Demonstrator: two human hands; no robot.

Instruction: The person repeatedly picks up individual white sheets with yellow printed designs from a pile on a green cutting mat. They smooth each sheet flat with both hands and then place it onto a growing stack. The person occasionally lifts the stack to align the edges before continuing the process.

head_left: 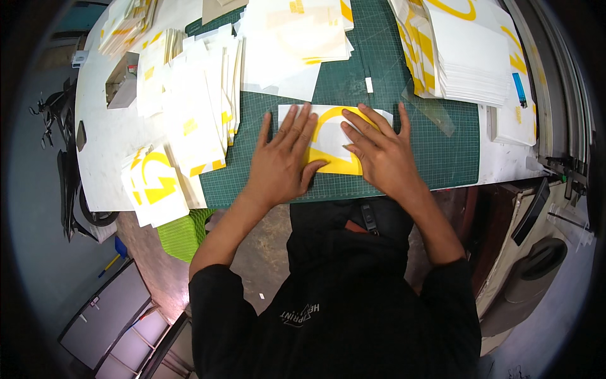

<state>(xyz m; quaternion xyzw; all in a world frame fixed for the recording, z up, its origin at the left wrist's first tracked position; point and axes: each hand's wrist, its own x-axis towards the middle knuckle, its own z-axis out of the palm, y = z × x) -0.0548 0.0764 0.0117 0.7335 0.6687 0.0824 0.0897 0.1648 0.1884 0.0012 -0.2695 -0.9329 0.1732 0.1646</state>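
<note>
A white and yellow printed paper piece (334,165), apparently folded, lies on the green cutting mat (451,158) near the table's front edge. My left hand (284,155) rests flat on its left part, fingers stretched toward the far edge and thumb out to the side. Across its right part my right hand (382,148) lies with fingers spread, pressing on the paper. Neither hand grips anything. Both palms hide much of the paper's two ends. Beyond it, loose white sheets (278,69) overlap on the mat.
Stacks of folded white and yellow papers (196,114) stand to the left, with a small bundle (154,186) at the front edge. A thick stack (470,63) sits at the right, a blue lighter (519,90) on it. A clear plastic strip (432,114) lies nearby. Below is a green stool (183,237).
</note>
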